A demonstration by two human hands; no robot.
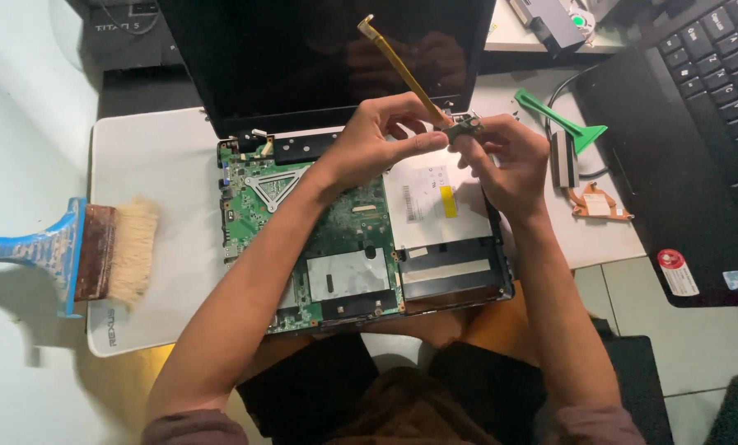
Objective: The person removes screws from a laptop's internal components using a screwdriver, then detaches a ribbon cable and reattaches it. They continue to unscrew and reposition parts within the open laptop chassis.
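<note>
Above the opened laptop's green motherboard (319, 222), the left hand (377, 136) and right hand (505, 161) both pinch a small green circuit board (465, 128), fingers curled closed around it, its flat yellow ribbon cable (398, 62) rising up-left.

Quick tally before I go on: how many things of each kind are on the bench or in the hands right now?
Laptops: 2, the opened laptop and the closed black laptop
Brushes: 1, the blue-handled brush
Pry tools: 1, the green pry tool
Small boards with ribbon cable: 1, the small circuit board, held by left hand and right hand
Copper heatsinks: 1, the heatsink
Total: 6
</note>
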